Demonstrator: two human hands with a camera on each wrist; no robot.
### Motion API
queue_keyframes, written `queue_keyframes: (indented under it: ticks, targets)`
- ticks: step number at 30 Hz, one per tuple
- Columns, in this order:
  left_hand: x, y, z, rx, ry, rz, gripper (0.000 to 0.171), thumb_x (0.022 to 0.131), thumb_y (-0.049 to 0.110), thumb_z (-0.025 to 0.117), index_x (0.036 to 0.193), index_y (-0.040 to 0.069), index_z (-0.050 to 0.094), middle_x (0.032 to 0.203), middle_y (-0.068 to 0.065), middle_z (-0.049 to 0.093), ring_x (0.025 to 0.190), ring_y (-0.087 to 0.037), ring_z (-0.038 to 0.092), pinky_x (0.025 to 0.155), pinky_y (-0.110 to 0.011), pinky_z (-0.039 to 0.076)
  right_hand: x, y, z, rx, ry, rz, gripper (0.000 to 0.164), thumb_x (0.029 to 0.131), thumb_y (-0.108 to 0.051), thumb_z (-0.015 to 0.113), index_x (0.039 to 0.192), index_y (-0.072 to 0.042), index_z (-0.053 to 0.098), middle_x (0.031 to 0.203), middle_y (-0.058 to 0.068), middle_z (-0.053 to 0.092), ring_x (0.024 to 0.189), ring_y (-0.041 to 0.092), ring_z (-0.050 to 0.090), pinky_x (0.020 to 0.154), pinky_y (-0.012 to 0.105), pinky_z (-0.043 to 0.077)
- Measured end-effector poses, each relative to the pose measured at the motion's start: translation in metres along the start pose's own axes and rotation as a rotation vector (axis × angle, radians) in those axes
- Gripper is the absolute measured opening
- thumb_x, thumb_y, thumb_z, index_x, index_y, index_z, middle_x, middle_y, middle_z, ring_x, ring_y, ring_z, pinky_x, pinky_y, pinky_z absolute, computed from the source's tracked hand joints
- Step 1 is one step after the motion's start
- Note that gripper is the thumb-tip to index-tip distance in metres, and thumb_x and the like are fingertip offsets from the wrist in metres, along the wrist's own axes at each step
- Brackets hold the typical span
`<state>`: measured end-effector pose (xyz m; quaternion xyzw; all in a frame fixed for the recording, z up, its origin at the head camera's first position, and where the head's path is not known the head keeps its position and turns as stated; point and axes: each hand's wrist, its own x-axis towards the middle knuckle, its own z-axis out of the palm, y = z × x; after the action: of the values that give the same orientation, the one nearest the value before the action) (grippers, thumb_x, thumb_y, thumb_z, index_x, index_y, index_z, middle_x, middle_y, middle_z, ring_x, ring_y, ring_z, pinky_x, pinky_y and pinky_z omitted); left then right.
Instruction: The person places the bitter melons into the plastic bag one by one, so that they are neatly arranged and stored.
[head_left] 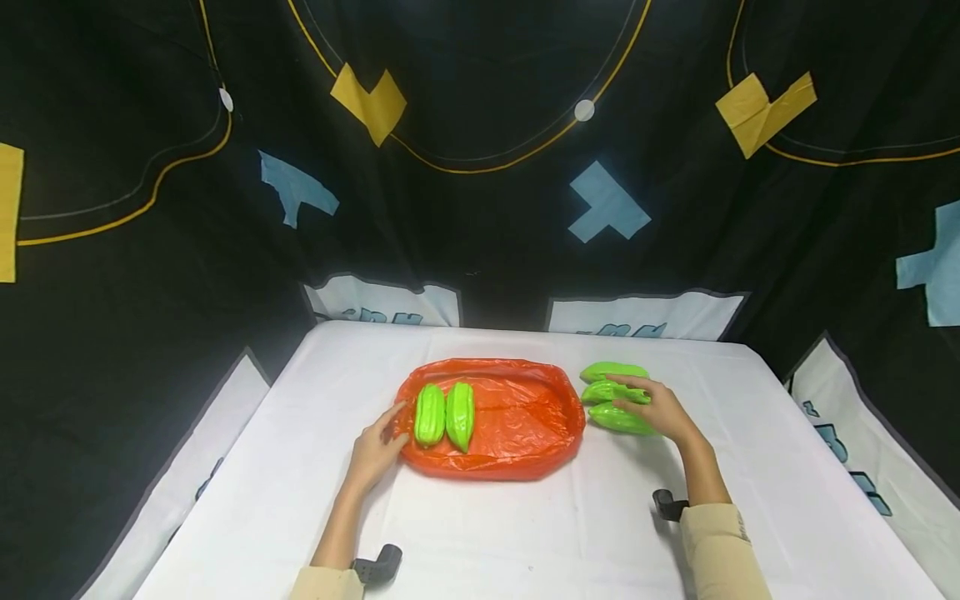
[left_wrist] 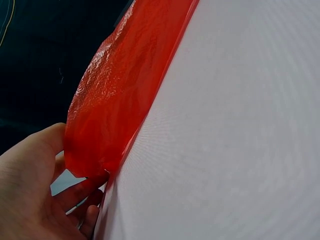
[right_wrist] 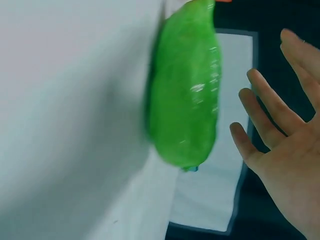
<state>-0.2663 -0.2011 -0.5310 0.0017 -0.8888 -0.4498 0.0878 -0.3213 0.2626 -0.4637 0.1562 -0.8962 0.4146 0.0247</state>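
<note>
A red plastic-covered tray stands mid-table with two glossy green ridged fruit-like pieces at its left end. My left hand holds that end, thumb and fingers around its rim. In the left wrist view the hand has its fingertips at the red plastic's edge, and one digit goes behind it. Three more green pieces lie stacked front to back at the tray's right. Over them hovers my right hand, holding nothing. The right wrist view shows its spread fingers apart from the nearest green piece.
The table has a white cloth. Behind it hangs a black curtain bearing yellow and blue tape, cords and white printed panels. Dark wrist devices sit on the left wrist and the right wrist.
</note>
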Motion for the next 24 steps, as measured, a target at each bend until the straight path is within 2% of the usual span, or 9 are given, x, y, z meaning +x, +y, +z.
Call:
queue_keyframes:
  ticks: [16, 24]
  targets:
    - [0.000, -0.001, -0.001, -0.001, -0.005, 0.004, 0.055, 0.082, 0.017, 0.061, 0.136, 0.017, 0.047, 0.134, -0.021, 0.047, 0.121, -0.043, 0.042, 0.097, -0.058, 0.034, -0.013, 0.024, -0.001, -0.011, -0.043, 0.052, 0.043, 0.082, -0.027, 0.068, 0.123, -0.015, 0.060, 0.133, 0.017, 0.048, 0.128, 0.042, 0.031, 0.100, 0.063, 0.023]
    - [0.000, -0.001, 0.000, -0.008, -0.009, -0.015, 0.055, 0.083, 0.017, 0.061, 0.136, 0.018, 0.047, 0.135, -0.020, 0.045, 0.122, -0.043, 0.040, 0.097, -0.059, 0.033, -0.014, 0.026, -0.001, -0.046, -0.072, -0.010, 0.036, 0.082, -0.020, 0.069, 0.117, -0.013, 0.064, 0.124, 0.013, 0.057, 0.122, 0.040, 0.040, 0.097, 0.061, 0.030]
